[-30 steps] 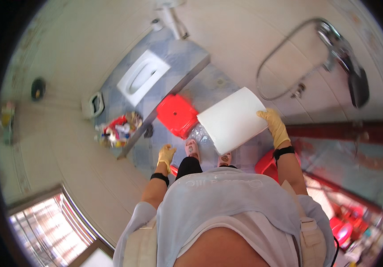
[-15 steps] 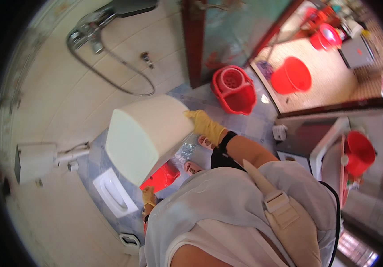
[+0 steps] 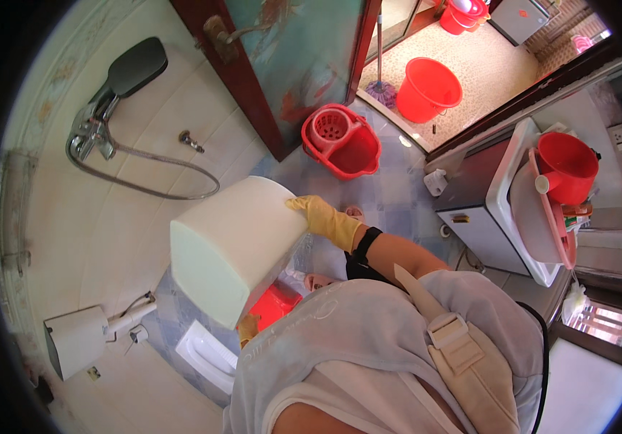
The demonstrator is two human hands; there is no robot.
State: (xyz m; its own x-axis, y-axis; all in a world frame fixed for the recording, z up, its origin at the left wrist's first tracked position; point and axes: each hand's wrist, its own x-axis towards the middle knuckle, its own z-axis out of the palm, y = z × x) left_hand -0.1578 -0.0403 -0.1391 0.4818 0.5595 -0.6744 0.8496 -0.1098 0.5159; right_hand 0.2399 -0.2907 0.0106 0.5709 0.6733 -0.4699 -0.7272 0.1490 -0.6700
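Observation:
A large white plastic bin (image 3: pixel 235 239) is tipped on its side in front of me, its broad base to the left. My right hand (image 3: pixel 325 220), in a yellow rubber glove, grips the bin's right end with the fingers bent over its edge. My left hand (image 3: pixel 249 329), gloved in yellow too, is beside the bin's lower corner. Its fingers are mostly hidden. Between the bin and my shirt shows a red plastic container (image 3: pixel 273 304), partly covered, close to the left hand. The bin's inside is out of sight.
A red mop bucket (image 3: pixel 341 142) stands by the open door (image 3: pixel 293 65). Beyond the doorway are another red bucket (image 3: pixel 429 90) and a mop (image 3: pixel 381 90). A white squat toilet (image 3: pixel 206 358) lies at lower left. A washbasin (image 3: pixel 502 195) holding basins stands right; a shower hose (image 3: pixel 144 181) hangs left.
My view has turned, shifting the doorway and mop bucket left and up in the picture. The bin remains tipped in my right hand's grip. My left hand stays near its lower corner.

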